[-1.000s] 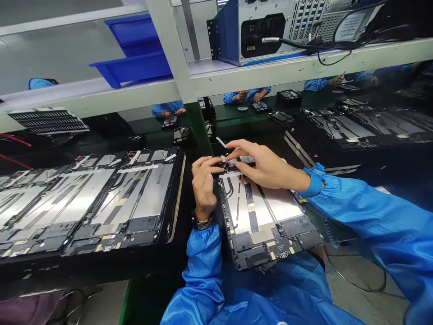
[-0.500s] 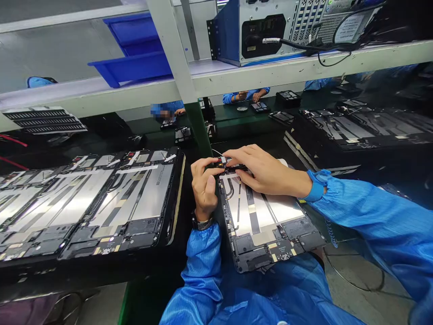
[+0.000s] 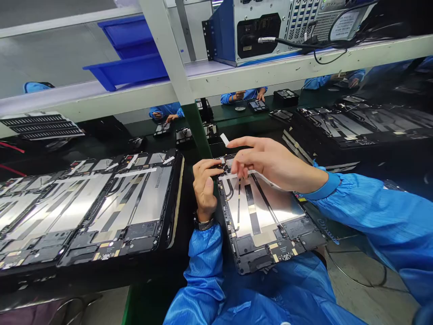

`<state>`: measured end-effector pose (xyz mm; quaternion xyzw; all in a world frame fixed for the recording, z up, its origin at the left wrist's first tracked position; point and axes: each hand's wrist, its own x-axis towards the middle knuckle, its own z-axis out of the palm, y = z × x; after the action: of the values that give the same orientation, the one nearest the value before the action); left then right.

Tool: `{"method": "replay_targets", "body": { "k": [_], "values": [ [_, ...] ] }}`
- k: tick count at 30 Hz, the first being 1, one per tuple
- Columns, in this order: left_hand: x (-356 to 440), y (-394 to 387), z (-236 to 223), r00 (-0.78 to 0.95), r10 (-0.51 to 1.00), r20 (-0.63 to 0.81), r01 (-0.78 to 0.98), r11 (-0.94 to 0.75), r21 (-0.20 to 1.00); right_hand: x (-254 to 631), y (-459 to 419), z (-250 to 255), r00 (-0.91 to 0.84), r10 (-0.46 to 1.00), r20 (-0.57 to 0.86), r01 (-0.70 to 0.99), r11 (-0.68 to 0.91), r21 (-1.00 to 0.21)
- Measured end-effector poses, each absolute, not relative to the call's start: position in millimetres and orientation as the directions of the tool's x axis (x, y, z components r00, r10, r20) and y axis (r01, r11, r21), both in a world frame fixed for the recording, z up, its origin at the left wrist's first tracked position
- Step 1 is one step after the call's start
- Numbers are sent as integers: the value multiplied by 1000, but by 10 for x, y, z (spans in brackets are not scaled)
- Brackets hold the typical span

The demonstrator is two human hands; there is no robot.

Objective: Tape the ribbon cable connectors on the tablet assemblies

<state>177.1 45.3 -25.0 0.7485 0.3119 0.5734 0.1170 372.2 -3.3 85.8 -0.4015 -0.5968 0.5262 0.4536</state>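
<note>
An opened tablet (image 3: 260, 216), showing its silver battery plates and black flex cables, lies tilted in front of me, its near end by my lap. My left hand (image 3: 205, 187) is at its upper left corner, index and middle fingertips pressing on the small parts there and the thumb bent up. Over the tablet's upper part is my right hand (image 3: 275, 162), its index finger stretched out with a small white strip (image 3: 224, 140) at the tip. The other fingers curl down over the battery plate, partly hidden behind the hand. A white tape band (image 3: 226, 176) crosses the plate's top.
To the left stand rows of similar opened tablets (image 3: 135, 203); more stacked tablets (image 3: 352, 124) lie at the far right. A shelf beam (image 3: 270, 81) crosses above, holding blue bins (image 3: 131, 70) and a computer case (image 3: 257, 36). Co-workers' hands (image 3: 172, 118) show across the bench.
My right hand first lowers to the tablet's top edge, then lifts off, the white strip showing clearly at its index fingertip. My left hand stays at the corner. The view has shifted slightly.
</note>
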Motion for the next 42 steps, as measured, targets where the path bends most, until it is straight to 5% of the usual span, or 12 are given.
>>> {"method": "replay_targets", "body": {
  "k": [6, 18, 21, 24, 29, 33, 42],
  "values": [
    [1769, 501, -326, 112, 584, 804, 268, -797, 542, 3651, -259, 840, -392, 914, -105, -341, -250, -906],
    [1785, 561, -373, 119, 523, 844, 164, -849, 503, 3543, -308, 765, -490, 860, -141, -396, -364, -843],
    [1790, 564, -373, 103, 516, 850, 134, -854, 502, 3575, -276, 767, -388, 918, -78, -288, -202, -936],
    [1787, 555, -372, 100, 532, 841, 124, -845, 520, 3654, -155, 774, -217, 962, 167, 13, 174, -985],
    [1777, 539, -379, 84, 553, 829, 132, -831, 541, 3767, 73, 670, -418, 820, 390, 447, 560, -698],
    [1781, 540, -389, 63, 532, 844, 179, -838, 515, 3783, 53, 586, -466, 788, 404, 546, 615, -569],
    [1785, 557, -408, 67, 476, 877, 235, -862, 450, 3767, -38, 667, -405, 839, 364, 512, 538, -670]
  ]
}}
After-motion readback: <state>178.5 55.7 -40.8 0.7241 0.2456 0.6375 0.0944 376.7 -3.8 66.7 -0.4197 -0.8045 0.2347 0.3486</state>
